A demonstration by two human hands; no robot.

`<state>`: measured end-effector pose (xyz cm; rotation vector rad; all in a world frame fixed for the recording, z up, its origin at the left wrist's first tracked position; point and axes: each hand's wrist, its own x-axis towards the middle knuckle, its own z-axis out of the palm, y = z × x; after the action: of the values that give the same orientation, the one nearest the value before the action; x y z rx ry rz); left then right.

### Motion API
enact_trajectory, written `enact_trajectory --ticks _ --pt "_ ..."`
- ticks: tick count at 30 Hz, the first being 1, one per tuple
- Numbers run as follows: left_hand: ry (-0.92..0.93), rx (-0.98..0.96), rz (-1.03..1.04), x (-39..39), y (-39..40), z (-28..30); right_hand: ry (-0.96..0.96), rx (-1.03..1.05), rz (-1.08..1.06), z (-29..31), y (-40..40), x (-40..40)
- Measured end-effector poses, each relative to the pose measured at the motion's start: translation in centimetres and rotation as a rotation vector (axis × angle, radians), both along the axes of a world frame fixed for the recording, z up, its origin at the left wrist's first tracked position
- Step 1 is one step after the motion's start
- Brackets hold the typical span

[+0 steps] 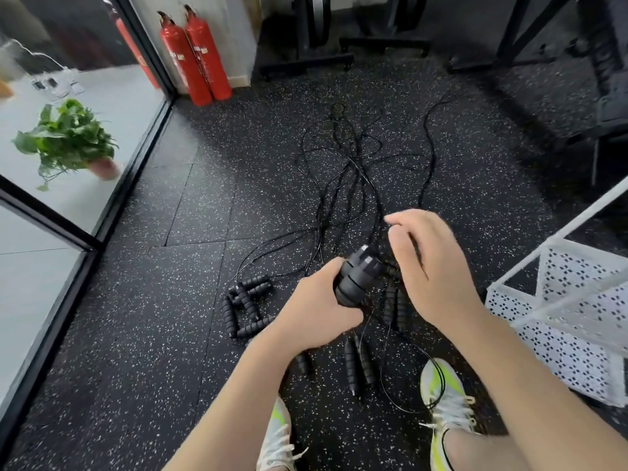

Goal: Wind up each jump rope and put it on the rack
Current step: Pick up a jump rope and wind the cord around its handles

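Barely begun — your left hand [317,309] gripped paired handles [356,273]; right hand [424,263] beside them pinched cord, blurred. Below grip, other jump ropes [343,185] unwound; rack [560,311] received none.

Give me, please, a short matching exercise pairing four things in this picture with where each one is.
Things:
1. handles
2. extinguishers
3. plant
4. rack

Places:
A. behind the glass, far left
B. in the left hand
C. right edge, on the floor
D. upright by the wall, at the back

Pairs: 1-B, 2-D, 3-A, 4-C
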<state>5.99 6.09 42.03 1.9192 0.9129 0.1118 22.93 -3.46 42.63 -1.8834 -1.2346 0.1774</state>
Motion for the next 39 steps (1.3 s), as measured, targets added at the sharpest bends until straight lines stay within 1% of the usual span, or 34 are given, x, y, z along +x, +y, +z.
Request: enact_trajectory --ticks 1,2,3,5,6,8,9,10,11,12,13,14,15,17,18,20,21,22,25,26,29,31,33,34,36,38,39 --pt "-0.008 0.013 -0.019 -0.1 0.2 -0.1 0.069 -0.043 0.089 -0.2 0.1 0.2" --pt "-0.021 0.017 -0.034 -0.2 0.4 -0.2 0.169 -0.095 0.131 -0.3 0.1 0.1" --pt "-0.035 0.008 -0.047 -0.2 0.5 -0.3 0.246 -0.141 0.116 -0.6 0.1 0.0" --pt "-0.079 -0.049 -0.044 -0.2 0.6 -0.3 0.348 -0.178 0.011 -0.6 0.4 -0.4" --pt "-0.114 -0.085 -0.014 -0.1 0.6 -0.3 0.45 -0.178 -0.034 -0.3 0.5 -0.6" --pt "-0.247 -0.213 0.088 0.2 0.6 -0.1 0.795 -0.148 -0.042 0.4 0.8 -1.3" --pt "-0.348 -0.315 0.148 0.4 0.5 -0.1 0.926 -0.151 -0.003 0.8 0.9 -1.8" --pt "-0.45 -0.432 0.218 0.5 0.4 0.0 0.961 -0.165 0.049 1.1 0.9 -2.6" --pt "-0.545 -0.556 0.293 0.6 0.4 0.1 0.893 -0.184 0.086 1.1 0.7 -3.3" --pt "-0.624 -0.679 0.356 0.7 0.6 0.1 0.758 -0.186 0.1 1.2 0.5 -4.1" --pt "-0.674 -0.793 0.39 0.8 0.7 0.2 0.603 -0.169 0.092 1.2 0.2 -4.8" --pt "-0.711 -0.886 0.398 0.8 0.8 0.2 0.491 -0.152 0.069 1.0 -0.1 -5.3" --pt "-0.753 -0.946 0.395 0.8 1.0 0.2 0.42 -0.142 0.046 0.9 -0.3 -5.6" --pt "-0.887 -0.979 0.423 1.0 1.2 0.3 0.295 -0.181 0.035 0.3 -0.6 -6.2" --pt "-0.972 -0.985 0.453 1.0 1.3 0.4 0.196 -0.207 0.042 0.1 -0.8 -6.7" --pt "-1.079 -1.01 0.518 1.1 1.4 0.9 0.03 -0.277 0.058 0.1 -1.1 -7.7" --pt "-1.104 -1.023 0.539 1.2 1.5 1.0 0.032 -0.315 0.061 0.2 -1.2 -8.1" --pt "-1.119 -1.034 0.552 1.2 1.6 1.0 0.09 -0.334 0.066 0.2 -1.2 -8.2" --pt "-1.16 -1.062 0.559 1.1 1.5 1.0 0.335 -0.306 0.091 0.2 -1.0 -7.9" --pt "-1.172 -1.068 0.553 1.1 1.4 1.1 0.368 -0.292 0.1 0.2 -1.0 -7.8" --pt "-1.184 -1.065 0.534 0.9 1.4 1.4 0.363 -0.244 0.124 0.2 -1.1 -7.8" --pt "-1.189 -1.065 0.568 0.9 1.3 1.4 0.397 -0.25 0.157 0.0 -1.0 -7.9" --pt "-1.188 -1.063 0.61 1.0 1.1 1.5 0.473 -0.281 0.173 -0.5 -1.0 -8.1" --pt "-1.182 -1.055 0.635 1.2 1.1 1.5 0.552 -0.288 0.173 -0.7 -0.9 -8.2" --pt "-1.165 -1.019 0.693 1.5 0.9 1.6 0.803 -0.262 0.153 -1.1 -0.6 -8.4" --pt "-1.126 -0.926 0.739 1.9 0.3 1.9 1.036 -0.193 0.034 -0.7 0.1 -8.4" --pt "-1.084 -0.859 0.763 2.2 -0.2 2.2 1.116 -0.165 -0.052 -0.6 0.5 -8.2"
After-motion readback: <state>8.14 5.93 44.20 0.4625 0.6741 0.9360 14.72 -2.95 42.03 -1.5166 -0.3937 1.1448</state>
